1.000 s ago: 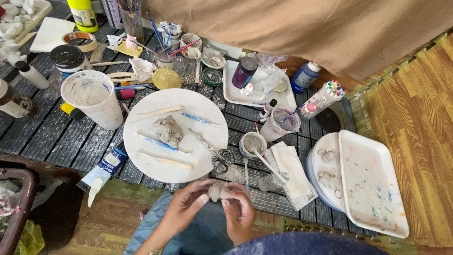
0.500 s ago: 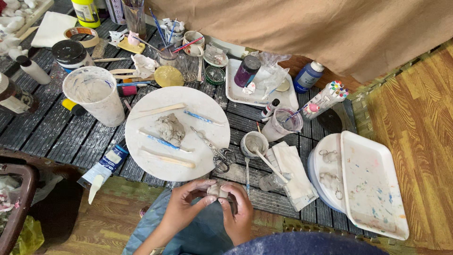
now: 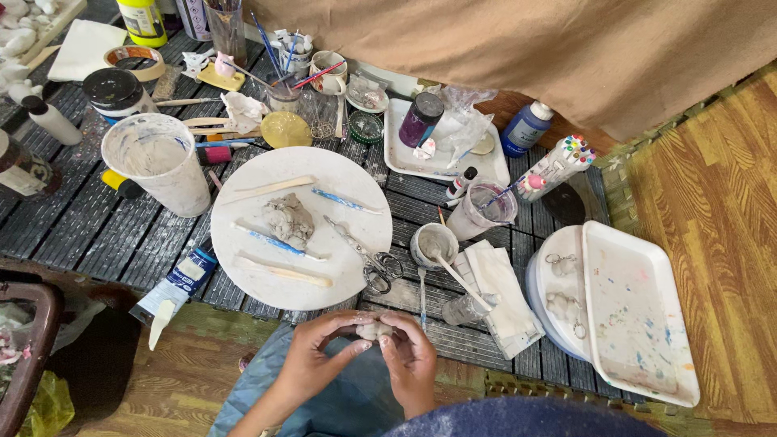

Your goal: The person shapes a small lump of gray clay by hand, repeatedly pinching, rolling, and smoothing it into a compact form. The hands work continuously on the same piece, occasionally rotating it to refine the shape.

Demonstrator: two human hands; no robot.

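Left hand [image 3: 316, 356]: fingers curled on the clay lump [image 3: 375, 330].
Right hand [image 3: 411, 360]: gripping the same lump.
12 o'clock: round board [image 3: 324, 170] holding grey clay [image 3: 287, 218].

clay lump [image 3: 374, 330]: mostly hidden between fingers | brown tray [image 3: 24, 356]: cut by left edge | yellow bottle [image 3: 142, 18]: top cut off

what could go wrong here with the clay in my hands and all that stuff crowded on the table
1. The small clay piece is pinched between the left hand and right hand over the lap, off the table edge; if it slips, it likely lands on the blue cloth.
2. The scissors overhang the round white board close to the hands; reaching forward might snag them.
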